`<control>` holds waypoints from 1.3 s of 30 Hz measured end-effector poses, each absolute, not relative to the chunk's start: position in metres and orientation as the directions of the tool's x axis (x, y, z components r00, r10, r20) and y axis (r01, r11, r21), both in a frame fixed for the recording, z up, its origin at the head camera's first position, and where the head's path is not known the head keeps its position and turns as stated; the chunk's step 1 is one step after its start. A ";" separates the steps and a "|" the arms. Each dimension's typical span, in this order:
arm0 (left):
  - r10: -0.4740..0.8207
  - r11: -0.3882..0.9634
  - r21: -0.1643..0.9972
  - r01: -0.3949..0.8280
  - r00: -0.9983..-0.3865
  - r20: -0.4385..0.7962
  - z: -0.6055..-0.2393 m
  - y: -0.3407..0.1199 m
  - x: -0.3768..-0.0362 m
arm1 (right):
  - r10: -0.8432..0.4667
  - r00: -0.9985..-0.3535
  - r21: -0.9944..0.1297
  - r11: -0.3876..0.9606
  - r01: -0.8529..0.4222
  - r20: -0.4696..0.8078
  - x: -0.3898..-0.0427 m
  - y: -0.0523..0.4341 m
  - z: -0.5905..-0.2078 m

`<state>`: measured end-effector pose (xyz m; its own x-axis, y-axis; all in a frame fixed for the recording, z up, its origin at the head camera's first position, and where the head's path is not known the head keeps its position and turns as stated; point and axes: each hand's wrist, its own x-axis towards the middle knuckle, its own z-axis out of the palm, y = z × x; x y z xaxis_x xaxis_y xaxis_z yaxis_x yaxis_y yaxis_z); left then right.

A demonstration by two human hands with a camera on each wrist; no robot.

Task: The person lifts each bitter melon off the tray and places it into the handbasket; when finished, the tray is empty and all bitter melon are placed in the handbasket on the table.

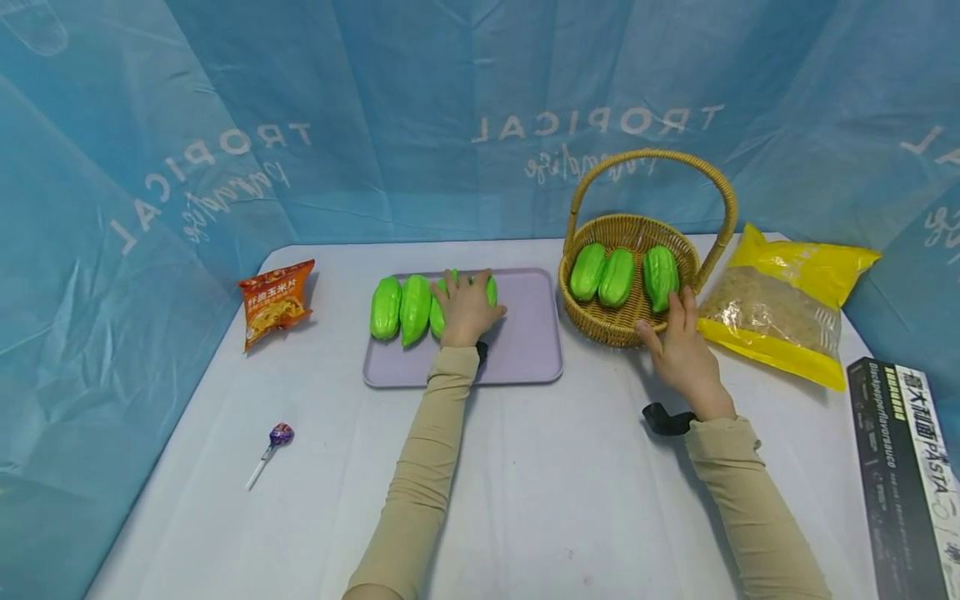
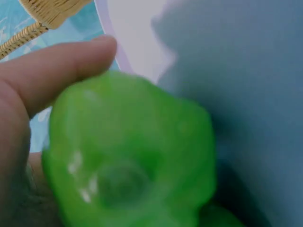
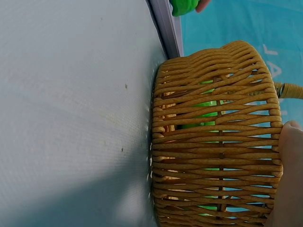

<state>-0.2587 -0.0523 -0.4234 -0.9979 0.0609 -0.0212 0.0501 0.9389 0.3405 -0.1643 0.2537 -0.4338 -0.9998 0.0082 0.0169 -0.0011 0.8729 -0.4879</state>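
My left hand (image 1: 467, 312) is over the lilac tray (image 1: 528, 333), its thumb and fingers around a bright green ribbed bitter melon (image 2: 128, 151). More bitter melons (image 1: 386, 308) lie side by side on the tray's left half; the hand partly hides some. Three others (image 1: 617, 277) sit inside a wicker basket (image 1: 611, 333) with a tall handle. At the basket's front right, my right hand (image 1: 684, 358) touches the rim with spread, fairly straight fingers. In the right wrist view, a thumb (image 3: 291, 142) rests against that rim; the other fingers are out of sight there.
A yellow bag (image 1: 780, 304) lies right of the basket, with a black pasta box (image 1: 903, 467) nearer the front. On the left are an orange snack bag (image 1: 276, 304) and a lollipop (image 1: 280, 435). Blue printed curtains (image 1: 420, 125) surround the white table (image 1: 540, 500).
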 end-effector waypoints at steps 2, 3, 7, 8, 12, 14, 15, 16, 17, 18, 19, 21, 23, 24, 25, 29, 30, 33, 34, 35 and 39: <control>0.070 0.939 0.340 0.058 -0.997 -0.023 -0.425 -0.050 -0.259 | 0.009 -1.000 -0.487 0.873 0.000 0.016 -0.164 0.254 -0.433; 0.075 0.936 0.345 0.063 -0.997 -0.022 -0.425 -0.049 -0.260 | 0.009 -1.000 -0.488 0.873 0.001 0.014 -0.164 0.254 -0.433; 0.104 0.922 0.373 0.100 -0.995 0.011 -0.427 -0.044 -0.261 | 0.013 -1.000 -0.487 0.874 0.007 0.011 -0.164 0.254 -0.433; 0.111 0.918 0.380 0.113 -0.993 0.028 -0.427 -0.043 -0.261 | 0.014 -1.000 -0.487 0.873 0.007 0.010 -0.164 0.254 -0.433; 0.140 0.909 0.381 0.170 -0.984 0.107 -0.427 -0.039 -0.261 | 0.014 -1.000 -0.487 0.873 0.005 0.015 -0.164 0.253 -0.433; 0.149 0.905 0.381 0.189 -0.980 0.132 -0.427 -0.038 -0.261 | 0.014 -1.000 -0.489 0.872 0.004 0.017 -0.164 0.253 -0.433; 0.152 0.903 0.383 0.194 -0.979 0.137 -0.427 -0.037 -0.260 | 0.013 -1.000 -0.490 0.872 0.003 0.018 -0.164 0.253 -0.433; 0.155 0.900 0.388 0.197 -0.978 0.139 -0.427 -0.037 -0.260 | 0.013 -1.000 -0.490 0.872 0.003 0.018 -0.164 0.253 -0.433; 0.156 0.896 0.397 0.200 -0.978 0.140 -0.427 -0.036 -0.260 | 0.014 -1.000 -0.490 0.872 0.004 0.017 -0.164 0.253 -0.433; 0.159 0.891 0.406 0.204 -0.977 0.143 -0.427 -0.036 -0.260 | 0.014 -1.000 -0.490 0.872 0.004 0.017 -0.164 0.253 -0.433; 0.161 0.886 0.416 0.207 -0.977 0.143 -0.426 -0.036 -0.260 | 0.015 -1.000 -0.489 0.872 0.005 0.016 -0.164 0.253 -0.433; 0.163 0.873 0.441 0.208 -0.977 0.139 -0.425 -0.035 -0.260 | 0.017 -1.000 -0.486 0.874 0.008 0.016 -0.164 0.253 -0.433; 0.165 0.859 0.467 0.211 -0.976 0.139 -0.422 -0.035 -0.260 | 0.020 -1.000 -0.481 0.877 0.010 0.015 -0.164 0.253 -0.433; 0.165 0.852 0.478 0.212 -0.977 0.138 -0.421 -0.034 -0.260 | 0.020 -1.000 -0.479 0.878 0.010 0.015 -0.164 0.252 -0.433; 0.164 0.846 0.490 0.210 -0.977 0.136 -0.419 -0.034 -0.260 | 0.020 -1.000 -0.479 0.878 0.010 0.016 -0.164 0.252 -0.433; 0.164 0.830 0.516 0.211 -0.977 0.135 -0.412 -0.033 -0.260 | 0.020 -1.000 -0.480 0.877 0.007 0.020 -0.164 0.252 -0.433; 0.165 0.828 0.519 0.210 -0.977 0.132 -0.410 -0.033 -0.259 | 0.019 -1.000 -0.481 0.877 0.006 0.022 -0.164 0.252 -0.433; 0.172 0.820 0.530 0.216 -0.976 0.130 -0.405 -0.033 -0.259 | 0.017 -1.000 -0.482 0.876 0.004 0.023 -0.164 0.252 -0.433; 0.174 0.815 0.537 0.217 -0.976 0.131 -0.403 -0.033 -0.259 | 0.016 -1.000 -0.482 0.876 0.004 0.022 -0.164 0.252 -0.433; 0.178 0.810 0.542 0.223 -0.975 0.136 -0.401 -0.033 -0.259 | 0.016 -1.000 -0.482 0.876 0.005 0.019 -0.164 0.252 -0.433; 0.195 0.765 0.591 0.255 -0.967 0.164 -0.388 -0.034 -0.259 | 0.016 -1.000 -0.483 0.876 0.006 0.016 -0.164 0.253 -0.433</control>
<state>-0.2585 -0.0336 -0.3881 -0.9670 0.1949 0.1642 0.2547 0.7651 0.5914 -0.1639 0.2525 -0.4333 -0.9997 0.0165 0.0164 0.0065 0.8758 -0.4826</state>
